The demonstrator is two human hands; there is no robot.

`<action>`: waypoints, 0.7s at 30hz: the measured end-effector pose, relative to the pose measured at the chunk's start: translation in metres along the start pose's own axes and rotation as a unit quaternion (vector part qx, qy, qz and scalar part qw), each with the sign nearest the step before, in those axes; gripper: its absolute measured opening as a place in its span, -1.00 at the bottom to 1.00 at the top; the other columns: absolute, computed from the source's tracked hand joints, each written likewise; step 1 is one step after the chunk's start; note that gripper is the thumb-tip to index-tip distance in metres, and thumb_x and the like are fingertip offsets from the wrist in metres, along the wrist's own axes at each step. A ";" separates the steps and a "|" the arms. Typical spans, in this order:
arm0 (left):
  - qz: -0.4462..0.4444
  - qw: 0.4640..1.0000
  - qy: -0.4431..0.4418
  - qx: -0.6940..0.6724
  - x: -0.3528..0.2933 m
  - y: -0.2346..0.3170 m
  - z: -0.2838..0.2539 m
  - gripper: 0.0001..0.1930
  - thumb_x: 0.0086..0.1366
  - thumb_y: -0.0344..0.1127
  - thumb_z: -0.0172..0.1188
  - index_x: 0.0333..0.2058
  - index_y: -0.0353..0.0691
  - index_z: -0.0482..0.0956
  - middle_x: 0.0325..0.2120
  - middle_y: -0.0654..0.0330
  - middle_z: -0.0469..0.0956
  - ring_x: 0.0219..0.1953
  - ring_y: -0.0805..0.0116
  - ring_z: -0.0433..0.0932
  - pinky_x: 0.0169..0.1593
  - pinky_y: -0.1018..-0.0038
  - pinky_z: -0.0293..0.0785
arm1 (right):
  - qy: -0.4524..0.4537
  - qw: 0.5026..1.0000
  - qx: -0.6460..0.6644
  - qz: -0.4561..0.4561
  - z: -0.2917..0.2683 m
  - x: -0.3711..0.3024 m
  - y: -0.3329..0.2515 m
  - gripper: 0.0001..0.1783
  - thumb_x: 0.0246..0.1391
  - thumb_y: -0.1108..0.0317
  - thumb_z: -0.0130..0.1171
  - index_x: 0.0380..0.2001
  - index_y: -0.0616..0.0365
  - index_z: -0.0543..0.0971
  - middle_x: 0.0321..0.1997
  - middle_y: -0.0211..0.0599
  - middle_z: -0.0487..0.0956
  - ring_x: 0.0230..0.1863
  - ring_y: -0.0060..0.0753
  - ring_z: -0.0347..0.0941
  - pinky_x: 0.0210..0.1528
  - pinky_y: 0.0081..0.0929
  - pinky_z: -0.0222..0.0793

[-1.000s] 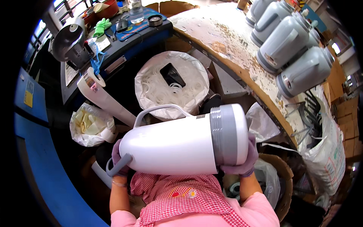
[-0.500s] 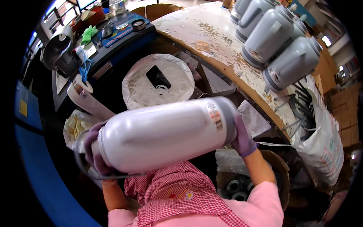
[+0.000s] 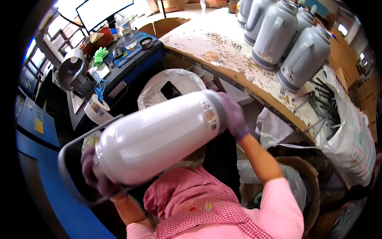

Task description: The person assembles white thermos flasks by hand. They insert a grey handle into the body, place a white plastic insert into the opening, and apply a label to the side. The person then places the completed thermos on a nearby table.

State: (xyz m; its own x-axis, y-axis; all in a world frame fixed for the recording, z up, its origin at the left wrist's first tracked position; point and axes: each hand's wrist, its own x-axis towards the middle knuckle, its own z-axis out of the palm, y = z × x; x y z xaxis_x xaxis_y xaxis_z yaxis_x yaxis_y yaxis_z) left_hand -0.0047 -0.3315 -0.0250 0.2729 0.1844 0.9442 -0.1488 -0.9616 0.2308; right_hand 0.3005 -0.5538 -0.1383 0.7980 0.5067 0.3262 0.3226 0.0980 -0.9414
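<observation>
- I count two gloved hands, both grasping one grey flask (image 3: 161, 137); the left hand (image 3: 97, 175) is wrapped round its neck end, the right hand (image 3: 234, 115) closed over its base.
- Flask position: in the air above the checked apron (image 3: 199, 203), off the front edge of the white worktop (image 3: 199, 36), tilted with its base up to the right.
- One loop handle (image 3: 63, 159) hangs at the neck end; its outline is blurred on my feed.
- I count five standing flasks (image 3: 276, 36) along the far right edge of the white worktop; they overlap, and the rearmost are cut off by the view's upper limit.
- Several black handles (image 3: 324, 101) lie tangled at the near right corner, by one white sack (image 3: 350, 145); I cannot count them reliably.
- One lined tub (image 3: 149, 91) with one phone (image 3: 171, 91) in it; the held flask hides its lower part.
- Dark worktop (image 3: 149, 55): one monitor (image 3: 105, 14) at the back edge, one glass jar (image 3: 126, 36), one green glove bundle (image 3: 100, 56).
- One carton (image 3: 312, 183) at lower right; plastic obscures its contents.
</observation>
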 end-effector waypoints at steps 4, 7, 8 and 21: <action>0.171 0.982 0.056 -0.052 0.013 0.018 -0.019 -0.47 0.43 0.17 -0.23 -0.18 -0.26 0.40 -0.36 -0.04 0.49 -0.35 0.10 0.45 -0.31 0.22 0.44 | -0.424 0.862 -0.257 0.109 0.029 0.030 0.037 -0.40 0.38 -0.08 -0.19 0.07 0.21 0.55 0.05 0.16 0.60 0.12 0.02 0.52 0.21 -0.21 0.36; 0.091 0.996 -0.005 -0.004 0.005 0.010 -0.049 -0.33 0.33 0.44 -0.11 -0.20 -0.18 0.39 -0.36 0.01 0.49 -0.40 0.09 0.44 -0.29 0.23 0.45 | -0.323 0.912 -0.250 0.031 0.043 0.022 -0.056 -0.41 0.27 -0.11 0.05 0.09 0.17 0.51 0.01 0.16 0.60 0.15 0.10 0.49 0.22 -0.14 0.33; 0.068 0.993 0.100 -0.007 0.001 0.010 -0.026 -0.38 0.30 0.35 -0.01 -0.17 -0.19 0.40 -0.33 -0.03 0.50 -0.37 0.08 0.44 -0.26 0.20 0.45 | -0.361 0.925 -0.085 -0.087 0.030 0.023 -0.060 -0.41 0.17 -0.06 0.24 0.09 0.14 0.50 0.20 0.17 0.48 0.31 0.09 0.36 0.30 -0.12 0.27; -0.150 0.957 0.196 -0.151 -0.011 -0.039 0.007 -0.27 0.46 0.23 -0.27 0.43 -0.10 0.07 0.44 -0.03 0.07 0.41 -0.06 0.16 0.41 -0.07 0.09 | -0.103 0.969 0.222 -0.024 -0.002 -0.012 -0.081 -0.31 0.28 -0.40 -0.08 -0.60 0.00 0.31 0.13 -0.04 0.50 -0.25 -0.48 0.32 -0.01 -0.45 0.29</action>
State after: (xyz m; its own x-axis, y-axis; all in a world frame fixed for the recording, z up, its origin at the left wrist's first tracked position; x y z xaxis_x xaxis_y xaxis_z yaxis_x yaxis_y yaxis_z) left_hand 0.0043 -0.2972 -0.0461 -0.0224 0.5616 0.8271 -0.4047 -0.7616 0.5061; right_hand 0.2656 -0.5702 -0.0657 0.6544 0.6486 0.3887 0.0693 0.4605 -0.8850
